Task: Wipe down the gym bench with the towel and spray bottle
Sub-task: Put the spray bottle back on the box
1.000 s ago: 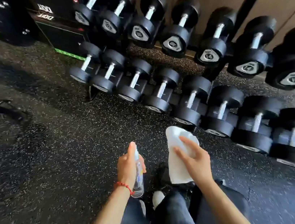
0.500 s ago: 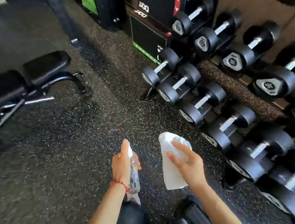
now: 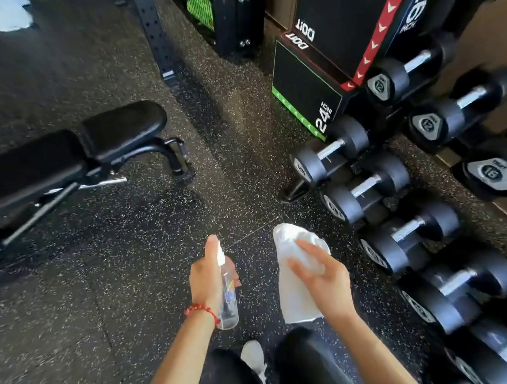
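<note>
Two hands are held out over the speckled floor point(image 3: 127, 274), each holding something. The left hand point(image 3: 207, 278) is wrapped around a clear spray bottle point(image 3: 227, 296), forefinger on its nozzle. Just beside the bottle, the right hand point(image 3: 324, 276) grips a white towel point(image 3: 293, 297). The black padded bench point(image 3: 55, 161) stands well apart from the bottle, up and to its left. Dumbbells point(image 3: 371, 181) line the far side of the towel.
</note>
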A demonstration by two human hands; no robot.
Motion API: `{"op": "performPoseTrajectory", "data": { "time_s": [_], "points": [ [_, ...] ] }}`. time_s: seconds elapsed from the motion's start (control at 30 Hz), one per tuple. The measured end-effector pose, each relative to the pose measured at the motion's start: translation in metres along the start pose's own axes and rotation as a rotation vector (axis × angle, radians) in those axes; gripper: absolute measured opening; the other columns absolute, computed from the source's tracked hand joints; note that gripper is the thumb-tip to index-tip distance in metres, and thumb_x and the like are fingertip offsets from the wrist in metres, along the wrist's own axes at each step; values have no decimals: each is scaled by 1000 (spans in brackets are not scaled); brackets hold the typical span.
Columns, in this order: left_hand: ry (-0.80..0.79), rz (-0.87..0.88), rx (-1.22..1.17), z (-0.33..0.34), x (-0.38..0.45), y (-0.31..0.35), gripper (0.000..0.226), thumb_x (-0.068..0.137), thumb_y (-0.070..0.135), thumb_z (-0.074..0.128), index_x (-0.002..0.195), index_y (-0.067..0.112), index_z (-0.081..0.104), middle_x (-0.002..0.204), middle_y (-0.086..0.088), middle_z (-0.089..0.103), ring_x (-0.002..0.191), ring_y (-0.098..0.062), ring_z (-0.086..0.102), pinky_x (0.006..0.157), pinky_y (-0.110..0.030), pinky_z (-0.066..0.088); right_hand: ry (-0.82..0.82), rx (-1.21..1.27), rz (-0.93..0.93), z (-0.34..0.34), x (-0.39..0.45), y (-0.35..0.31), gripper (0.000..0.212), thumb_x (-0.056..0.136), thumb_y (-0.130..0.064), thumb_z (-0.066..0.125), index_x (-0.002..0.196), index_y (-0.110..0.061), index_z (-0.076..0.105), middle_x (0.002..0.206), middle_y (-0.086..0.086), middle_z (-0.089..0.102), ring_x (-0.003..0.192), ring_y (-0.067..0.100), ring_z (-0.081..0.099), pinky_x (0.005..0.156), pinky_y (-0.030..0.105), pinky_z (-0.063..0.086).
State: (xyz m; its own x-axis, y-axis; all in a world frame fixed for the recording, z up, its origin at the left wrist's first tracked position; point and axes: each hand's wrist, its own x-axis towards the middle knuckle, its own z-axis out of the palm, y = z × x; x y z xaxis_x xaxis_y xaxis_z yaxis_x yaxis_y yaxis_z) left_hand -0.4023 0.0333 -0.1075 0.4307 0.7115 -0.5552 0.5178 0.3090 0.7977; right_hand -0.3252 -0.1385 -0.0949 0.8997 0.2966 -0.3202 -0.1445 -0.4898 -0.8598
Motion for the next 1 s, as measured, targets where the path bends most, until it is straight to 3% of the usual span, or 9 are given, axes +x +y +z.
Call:
{"op": "performPoseTrajectory", "data": {
  "time_s": [0.13, 0.23, 0.33, 0.43, 0.57, 0.73, 0.83, 0.9, 1.0],
  "points": [
    [-29, -2, -11, 12, 44, 29, 80, 54, 83, 35, 68, 7, 57, 61, -17, 54, 57, -24, 51, 61, -35, 42, -6, -10, 14, 12, 51, -21, 45, 68, -52, 68, 111, -39, 64, 101, -11, 67, 84, 6, 62, 75, 30, 53],
    [-23, 17, -6, 27, 88, 52, 81, 54, 87, 35, 68, 10, 55, 62, -17, 52, 59, -25, 51, 62, -41, 45, -16, -5, 9, 20, 103, -38, 44, 70, -49, 72, 112, -39, 64, 102, -10, 68, 83, 6, 63, 76, 35, 55],
    [-21, 21, 8, 44, 129, 87, 81, 56, 88, 33, 66, 10, 54, 60, -15, 54, 57, -23, 52, 64, -39, 46, -12, 0, -23, 25, 160, -62, 38, 77, -37, 73, 114, -34, 64, 100, -16, 65, 75, -7, 59, 76, 29, 52],
    [-17, 16, -7, 61, 168, 124, 77, 66, 82, 40, 59, 6, 55, 54, -10, 58, 52, -23, 55, 61, -36, 48, -11, -15, -40, 27, 217, -89, 37, 78, -35, 72, 114, -32, 65, 94, -8, 67, 69, -1, 56, 71, 27, 48],
    [16, 12, -36, 78, 219, 177, 80, 62, 82, 37, 59, 4, 58, 57, -15, 61, 56, -26, 59, 71, -43, 52, -17, -12, -61, 29, 287, -127, 36, 78, -35, 72, 113, -33, 64, 98, -11, 64, 80, 0, 58, 69, 15, 45],
    [7, 54, -92, 94, 283, 239, 68, 92, 54, 38, 54, 1, 55, 50, -14, 54, 47, -23, 54, 55, -28, 49, -36, 0, -65, 50, 365, -166, 40, 76, -37, 75, 114, -30, 65, 101, -12, 62, 87, 5, 57, 69, 7, 43],
    [-4, 62, -116, 103, 330, 274, 62, 95, 48, 38, 61, -1, 56, 54, -17, 52, 45, -22, 51, 41, -18, 43, -36, 16, -46, 68, 412, -189, 44, 72, -43, 73, 113, -30, 65, 99, -12, 63, 81, -3, 58, 69, 10, 43],
    [-18, 63, -98, 109, 369, 291, 63, 94, 50, 39, 59, 0, 55, 51, -14, 54, 44, -22, 53, 45, -21, 44, -21, 21, -35, 84, 447, -200, 37, 76, -35, 75, 112, -30, 66, 96, -11, 63, 77, -8, 57, 68, 13, 44],
    [-58, 52, -104, 115, 430, 325, 63, 92, 51, 42, 54, 3, 53, 51, -15, 53, 45, -24, 54, 52, -27, 47, 13, 21, -21, 106, 499, -225, 33, 78, -32, 73, 110, -33, 66, 94, -7, 64, 79, 6, 57, 62, 10, 42]
  ]
}}
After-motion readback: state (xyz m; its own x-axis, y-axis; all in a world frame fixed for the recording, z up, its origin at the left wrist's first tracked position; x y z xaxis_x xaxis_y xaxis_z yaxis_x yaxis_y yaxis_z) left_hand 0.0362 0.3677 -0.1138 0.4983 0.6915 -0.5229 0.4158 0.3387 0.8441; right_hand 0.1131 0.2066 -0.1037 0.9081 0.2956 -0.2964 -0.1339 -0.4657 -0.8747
